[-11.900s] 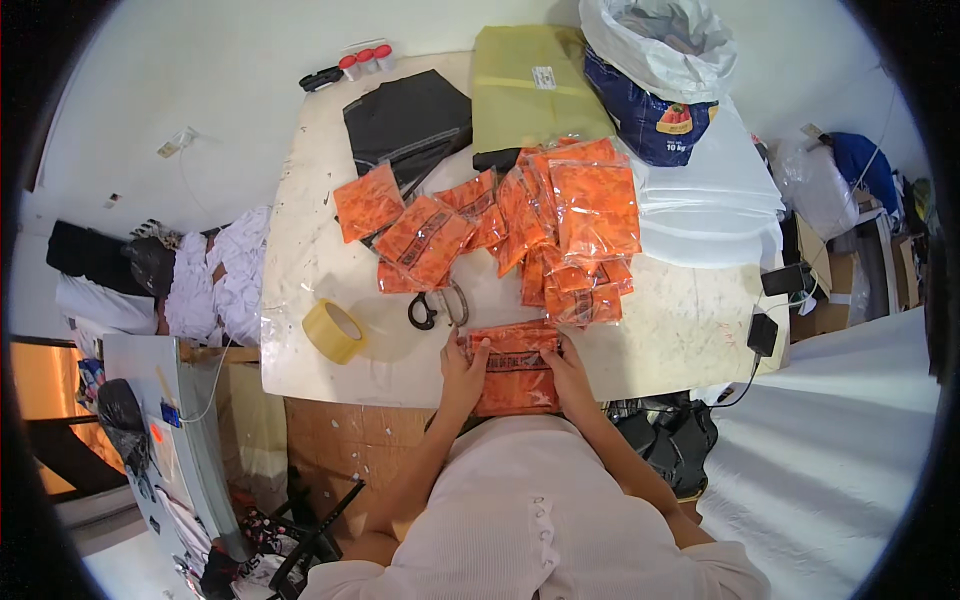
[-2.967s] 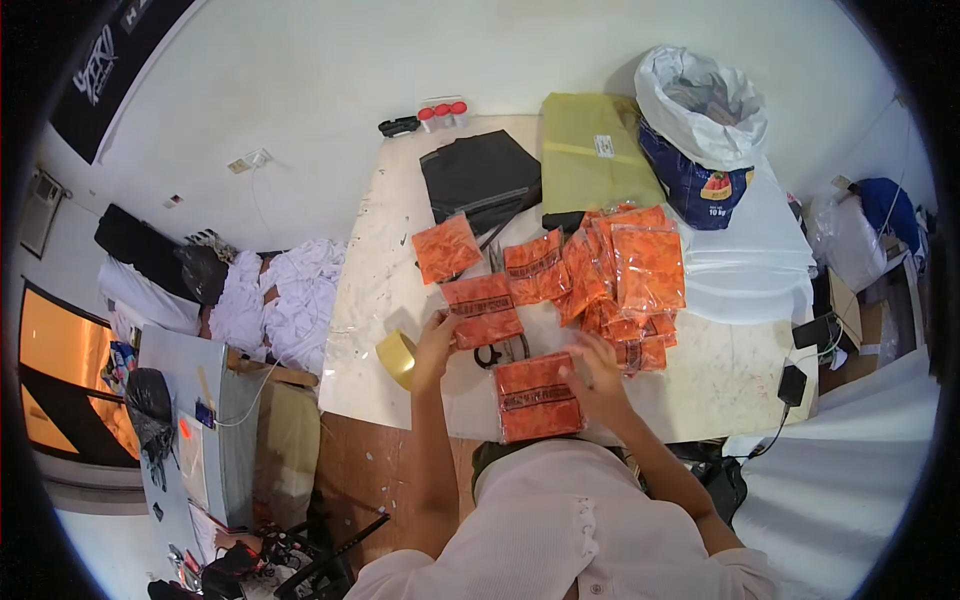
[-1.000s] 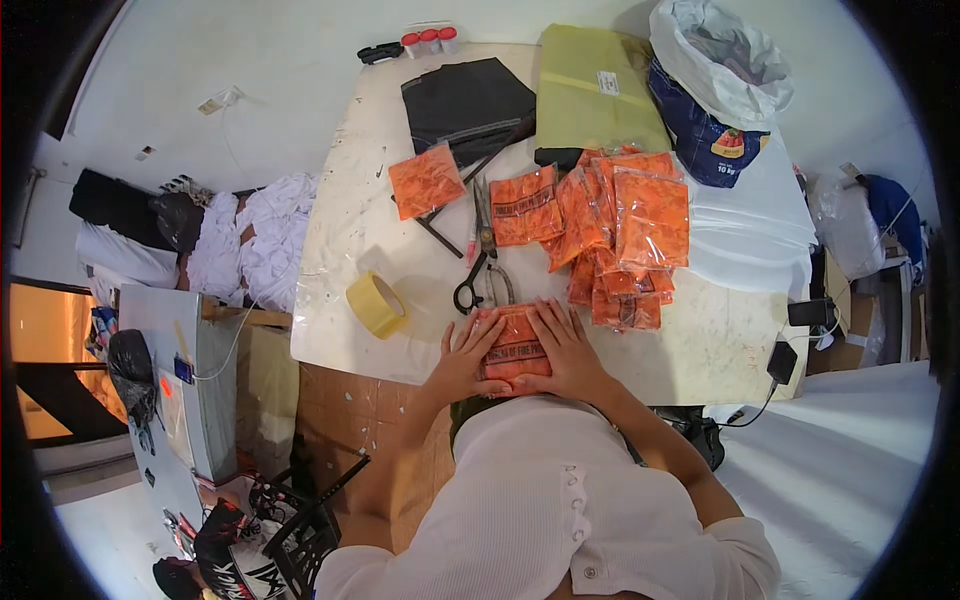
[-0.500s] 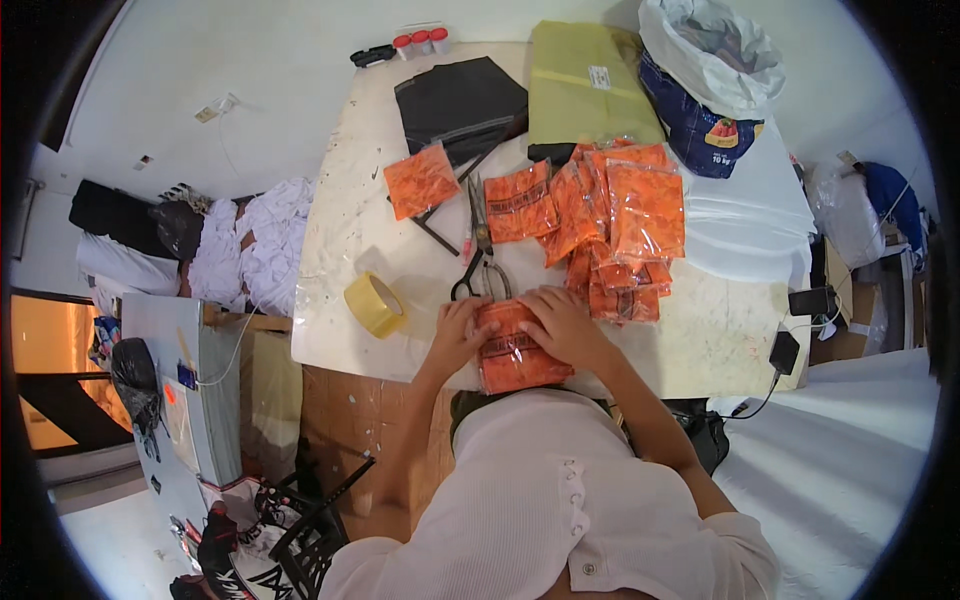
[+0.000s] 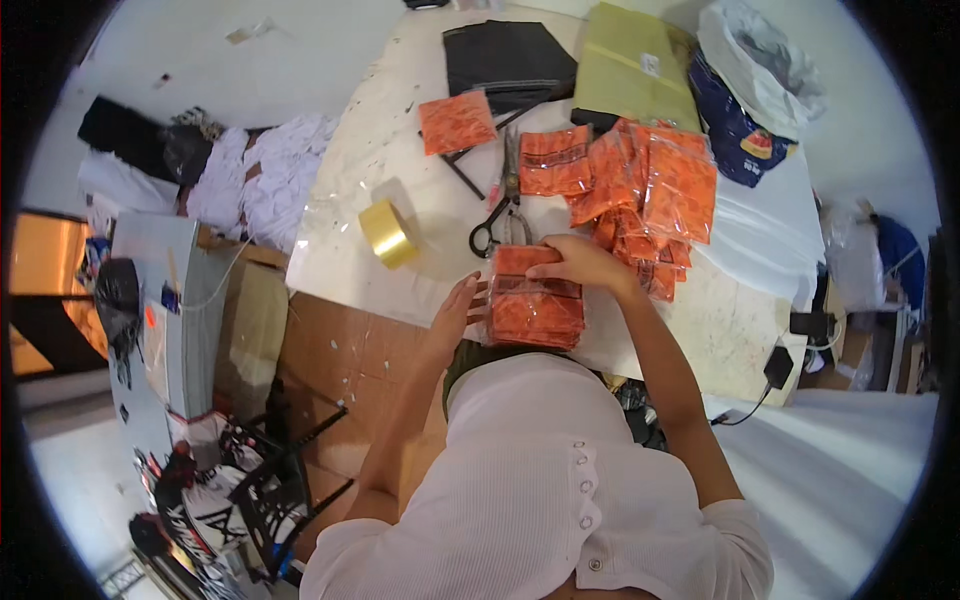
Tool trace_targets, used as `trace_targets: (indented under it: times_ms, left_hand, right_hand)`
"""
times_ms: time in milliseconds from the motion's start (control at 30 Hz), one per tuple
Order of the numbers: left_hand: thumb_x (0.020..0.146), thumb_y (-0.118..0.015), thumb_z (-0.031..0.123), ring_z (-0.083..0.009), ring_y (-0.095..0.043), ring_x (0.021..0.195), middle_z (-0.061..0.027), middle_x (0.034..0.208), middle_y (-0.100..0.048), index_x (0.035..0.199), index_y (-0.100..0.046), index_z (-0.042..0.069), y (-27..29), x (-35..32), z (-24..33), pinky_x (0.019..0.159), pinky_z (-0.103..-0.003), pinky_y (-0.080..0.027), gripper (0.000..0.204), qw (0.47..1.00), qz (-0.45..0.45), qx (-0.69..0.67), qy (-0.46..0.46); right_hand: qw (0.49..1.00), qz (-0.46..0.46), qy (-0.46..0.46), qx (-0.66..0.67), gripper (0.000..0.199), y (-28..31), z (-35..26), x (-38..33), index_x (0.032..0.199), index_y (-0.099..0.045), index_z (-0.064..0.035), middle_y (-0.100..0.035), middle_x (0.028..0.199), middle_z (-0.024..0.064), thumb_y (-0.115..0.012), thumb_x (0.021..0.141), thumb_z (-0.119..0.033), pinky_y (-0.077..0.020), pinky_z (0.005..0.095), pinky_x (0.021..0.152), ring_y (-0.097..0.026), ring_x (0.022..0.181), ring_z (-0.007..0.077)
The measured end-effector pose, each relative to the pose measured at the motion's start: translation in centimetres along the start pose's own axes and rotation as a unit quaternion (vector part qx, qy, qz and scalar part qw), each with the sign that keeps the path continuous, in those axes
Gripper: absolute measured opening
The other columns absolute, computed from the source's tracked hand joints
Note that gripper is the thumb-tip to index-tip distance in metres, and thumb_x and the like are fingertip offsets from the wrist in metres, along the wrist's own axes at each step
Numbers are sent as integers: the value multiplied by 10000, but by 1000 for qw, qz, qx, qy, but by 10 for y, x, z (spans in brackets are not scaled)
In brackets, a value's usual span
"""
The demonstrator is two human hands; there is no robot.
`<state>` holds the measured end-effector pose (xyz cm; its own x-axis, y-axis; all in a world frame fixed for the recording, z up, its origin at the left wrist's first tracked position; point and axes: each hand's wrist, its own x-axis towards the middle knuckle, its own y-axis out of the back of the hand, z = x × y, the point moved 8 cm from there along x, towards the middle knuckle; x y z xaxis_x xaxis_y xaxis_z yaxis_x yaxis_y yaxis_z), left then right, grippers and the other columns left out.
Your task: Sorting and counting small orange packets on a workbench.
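A clear bag of orange packets (image 5: 537, 305) lies at the near edge of the white table (image 5: 400, 150). My right hand (image 5: 583, 262) rests on its far end, fingers curled over the top. My left hand (image 5: 457, 310) is flat against the bag's left side, fingers straight and together. A pile of more orange packets (image 5: 650, 190) lies just beyond, with one single packet (image 5: 456, 121) farther left. Scissors (image 5: 500, 215) lie in front of the bag, and a yellow tape roll (image 5: 388, 233) is to their left.
A black folder (image 5: 505, 60), an olive flat package (image 5: 630, 70) and a blue and white sack (image 5: 750, 90) sit at the far side. White folded cloth (image 5: 770, 240) lies right of the pile. Clothes (image 5: 250, 170) lie on the floor at left, a black charger (image 5: 778, 368) at right.
Both hands pressed on the bag a second ago. My left hand has now slid off to its left side, and my right hand has moved to the bag's far end.
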<state>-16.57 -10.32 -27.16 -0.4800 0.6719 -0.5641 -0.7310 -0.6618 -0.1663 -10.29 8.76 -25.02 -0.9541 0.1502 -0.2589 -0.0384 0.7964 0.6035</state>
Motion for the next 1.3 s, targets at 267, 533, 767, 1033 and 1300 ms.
trace_targets:
  times_ms: [267,533,767,1033,1300]
  left_hand:
    - [964,-346,416,-172,-542,969,-85,1162,-572,1268,-482,61,9,1,-24,866,-313,-428,486,995,-23,-98,-17]
    - [966,-358,367,-119,-530,840,-21,1023,-614,1197,-549,59,9,10,-19,716,-254,-422,429,1000,-13,-24,-11]
    - [862,-559,356,-245,-626,791,-163,853,-652,960,-627,-14,5,26,-16,721,-348,-474,389,979,1,179,-99]
    - [780,-654,250,-301,-612,790,-170,820,-636,891,-615,-16,-11,11,11,701,-361,-474,290,935,-33,341,-94]
    - [768,-643,207,-331,-518,1009,-130,1152,-496,977,-554,54,-26,-15,32,785,-421,-483,274,879,50,431,-197]
  right_hand:
    - [986,-110,-64,106,441,13,-14,-7,1060,-577,17,-599,924,55,-712,758,-274,-431,265,770,-543,878,127]
    - [986,-164,-33,23,558,17,-55,-25,1206,-468,-9,-578,1023,88,-709,724,-153,-449,321,810,-550,890,161]
    - [988,-109,-21,-111,478,26,-76,-64,1059,-475,-1,-555,933,218,-665,637,-122,-431,411,797,-538,911,383]
    - [961,-66,-173,208,542,31,-25,-111,1115,-525,32,-622,936,104,-663,594,-29,-495,298,753,-604,887,195]
    - [998,-45,-40,-10,640,34,-42,-102,1179,-505,39,-493,1235,145,-672,569,-65,-375,345,991,-475,1150,309]
